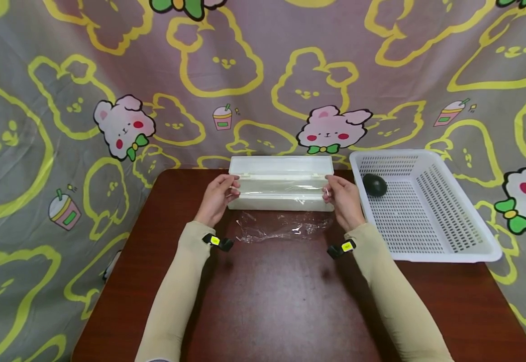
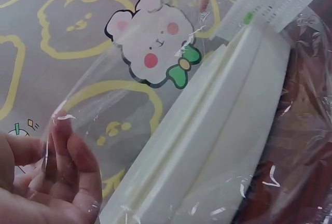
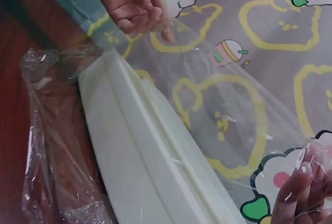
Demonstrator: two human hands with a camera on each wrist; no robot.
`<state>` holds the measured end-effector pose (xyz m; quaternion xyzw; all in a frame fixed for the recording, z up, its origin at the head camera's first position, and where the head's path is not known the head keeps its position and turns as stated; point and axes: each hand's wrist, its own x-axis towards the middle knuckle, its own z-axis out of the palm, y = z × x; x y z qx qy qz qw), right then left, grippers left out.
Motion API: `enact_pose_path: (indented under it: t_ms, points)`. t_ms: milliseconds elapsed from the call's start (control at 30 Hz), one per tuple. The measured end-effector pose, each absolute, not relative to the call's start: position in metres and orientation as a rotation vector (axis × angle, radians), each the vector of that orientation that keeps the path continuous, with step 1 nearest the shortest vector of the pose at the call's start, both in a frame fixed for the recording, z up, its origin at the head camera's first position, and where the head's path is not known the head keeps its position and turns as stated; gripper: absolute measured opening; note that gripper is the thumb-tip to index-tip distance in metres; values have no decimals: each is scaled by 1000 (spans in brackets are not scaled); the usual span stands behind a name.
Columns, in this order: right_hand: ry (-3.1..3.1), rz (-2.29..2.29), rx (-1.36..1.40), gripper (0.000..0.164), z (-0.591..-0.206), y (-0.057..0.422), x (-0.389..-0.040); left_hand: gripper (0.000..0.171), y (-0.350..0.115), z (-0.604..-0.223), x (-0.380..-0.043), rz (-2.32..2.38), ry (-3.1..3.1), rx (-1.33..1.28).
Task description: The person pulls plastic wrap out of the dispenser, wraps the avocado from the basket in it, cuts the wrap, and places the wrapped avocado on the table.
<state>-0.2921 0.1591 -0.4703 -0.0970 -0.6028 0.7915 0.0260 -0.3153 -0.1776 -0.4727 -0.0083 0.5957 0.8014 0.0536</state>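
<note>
A white lidded box (image 1: pixel 281 203), long and narrow, stands at the far side of the table with its lid (image 1: pixel 281 164) raised at the back. Clear cling film (image 1: pixel 283 229) stretches across the box front, and its crumpled part lies on the table before it. At the film's left end, my left hand (image 1: pixel 216 198) pinches an edge between thumb and fingers. My right hand (image 1: pixel 345 201) pinches the opposite end. Both wrist views show the film (image 3: pixel 228 115) drawn taut between the hands, above the box (image 2: pixel 207 136).
Right of the box sits a white perforated basket (image 1: pixel 459 201), holding a dark green, avocado-like oval (image 1: pixel 374 185) in its far left corner. The brown wooden table (image 1: pixel 272 301) meets a cartoon-print curtain (image 1: pixel 263 75) at the back and sides.
</note>
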Motion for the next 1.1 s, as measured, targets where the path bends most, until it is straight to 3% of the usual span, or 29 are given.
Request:
enact_pose_path:
  t_ms: [300,700,900,1100]
  points:
    - [-1975,2394,-270,44,-476,161,-272,42,-191,-480,-293,2256,1871,88]
    - [-2139,2501,-98,56,-483,173,-242,57,-203,-483,-256,1991,1902,176]
    - [-2213,2472,-65,55,-489,178,-231,70,-206,-484,-239,1945,1871,197]
    - [-2274,2444,-53,53,-500,179,-221,72,-211,-492,-227,1927,1825,190]
